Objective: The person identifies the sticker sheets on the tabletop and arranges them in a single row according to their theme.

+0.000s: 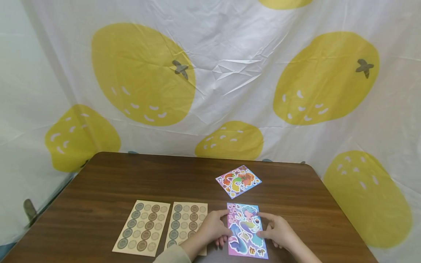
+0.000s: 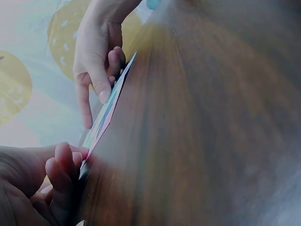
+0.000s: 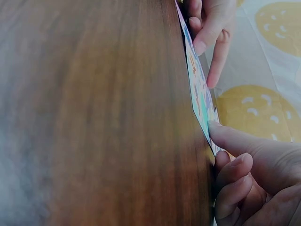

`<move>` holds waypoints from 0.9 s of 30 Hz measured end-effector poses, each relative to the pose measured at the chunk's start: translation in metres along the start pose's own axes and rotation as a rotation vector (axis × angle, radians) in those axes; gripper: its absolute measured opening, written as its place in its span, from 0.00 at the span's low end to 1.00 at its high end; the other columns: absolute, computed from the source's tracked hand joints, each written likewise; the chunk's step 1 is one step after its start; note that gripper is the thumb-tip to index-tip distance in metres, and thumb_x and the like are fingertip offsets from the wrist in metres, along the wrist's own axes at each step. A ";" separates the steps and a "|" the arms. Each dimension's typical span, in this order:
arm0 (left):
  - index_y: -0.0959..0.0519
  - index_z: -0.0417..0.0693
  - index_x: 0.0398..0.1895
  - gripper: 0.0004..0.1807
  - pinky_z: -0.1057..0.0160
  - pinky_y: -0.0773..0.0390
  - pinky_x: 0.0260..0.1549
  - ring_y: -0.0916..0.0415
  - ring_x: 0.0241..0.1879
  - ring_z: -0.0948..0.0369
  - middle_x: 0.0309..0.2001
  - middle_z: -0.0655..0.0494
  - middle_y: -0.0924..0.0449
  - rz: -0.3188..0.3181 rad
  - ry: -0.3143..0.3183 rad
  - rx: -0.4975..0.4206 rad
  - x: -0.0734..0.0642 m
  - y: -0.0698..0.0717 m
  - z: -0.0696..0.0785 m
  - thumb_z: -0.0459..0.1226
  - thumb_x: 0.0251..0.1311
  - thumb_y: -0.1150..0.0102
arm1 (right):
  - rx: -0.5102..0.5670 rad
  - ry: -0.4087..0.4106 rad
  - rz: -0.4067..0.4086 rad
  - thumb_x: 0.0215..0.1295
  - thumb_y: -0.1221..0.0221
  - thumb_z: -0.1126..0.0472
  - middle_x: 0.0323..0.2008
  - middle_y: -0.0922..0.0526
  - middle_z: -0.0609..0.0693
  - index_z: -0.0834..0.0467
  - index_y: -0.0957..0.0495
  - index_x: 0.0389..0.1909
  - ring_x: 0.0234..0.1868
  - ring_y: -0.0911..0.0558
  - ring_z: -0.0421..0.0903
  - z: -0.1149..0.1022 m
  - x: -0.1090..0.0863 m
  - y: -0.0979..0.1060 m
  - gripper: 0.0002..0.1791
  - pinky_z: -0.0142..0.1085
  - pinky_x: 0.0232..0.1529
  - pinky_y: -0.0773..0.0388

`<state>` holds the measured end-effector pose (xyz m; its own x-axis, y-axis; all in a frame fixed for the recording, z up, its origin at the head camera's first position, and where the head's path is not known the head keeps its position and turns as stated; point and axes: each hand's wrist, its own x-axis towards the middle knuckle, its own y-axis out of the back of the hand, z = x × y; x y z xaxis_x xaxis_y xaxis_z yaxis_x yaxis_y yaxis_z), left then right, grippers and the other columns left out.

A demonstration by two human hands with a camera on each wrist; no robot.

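Observation:
A sticker sheet (image 1: 244, 237) with a blue-haired mermaid lies upright between my two hands on the brown table. My left hand (image 1: 213, 227) touches its left edge, index finger stretched toward the upper corner and thumb lower down. At the right edge, my right hand (image 1: 280, 230) does the same, its thumb (image 3: 230, 136) resting on the sheet in the right wrist view. The other fingers of both hands bend inward beside the sheet. Just behind lies a second sticker sheet (image 1: 238, 181) with an orange-haired mermaid, turned at an angle.
Two tan sheets of round stickers lie to the left, one (image 1: 141, 228) farther out and the other (image 1: 186, 219) partly covered by my left forearm. A white cloth (image 1: 230, 44) with yellow fruit shapes hangs behind the table (image 1: 148, 171).

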<state>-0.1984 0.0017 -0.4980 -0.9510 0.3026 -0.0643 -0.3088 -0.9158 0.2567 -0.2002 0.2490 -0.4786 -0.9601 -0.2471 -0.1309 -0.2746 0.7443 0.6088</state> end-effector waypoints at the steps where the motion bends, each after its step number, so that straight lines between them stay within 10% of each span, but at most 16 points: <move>1: 0.33 0.31 0.64 0.40 0.64 0.28 0.04 0.34 0.04 0.65 0.09 0.52 0.26 -0.001 0.002 -0.003 0.000 0.000 0.000 0.22 0.39 0.34 | 0.000 0.001 -0.001 0.48 0.27 0.56 0.12 0.31 0.46 0.65 0.31 0.63 0.07 0.39 0.35 0.000 0.000 0.000 0.41 0.26 0.09 0.40; 27: 0.28 0.32 0.60 0.36 0.63 0.28 0.04 0.33 0.04 0.65 0.08 0.51 0.26 0.005 0.022 -0.007 -0.002 0.000 0.004 0.23 0.41 0.31 | -0.010 0.073 -0.033 0.51 0.29 0.55 0.12 0.30 0.47 0.65 0.31 0.64 0.06 0.36 0.34 0.003 -0.001 0.001 0.40 0.26 0.07 0.38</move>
<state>-0.1964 0.0025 -0.4940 -0.9526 0.2925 -0.0842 -0.3043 -0.9190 0.2505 -0.2000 0.2519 -0.4800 -0.9440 -0.3164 -0.0939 -0.3053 0.7288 0.6129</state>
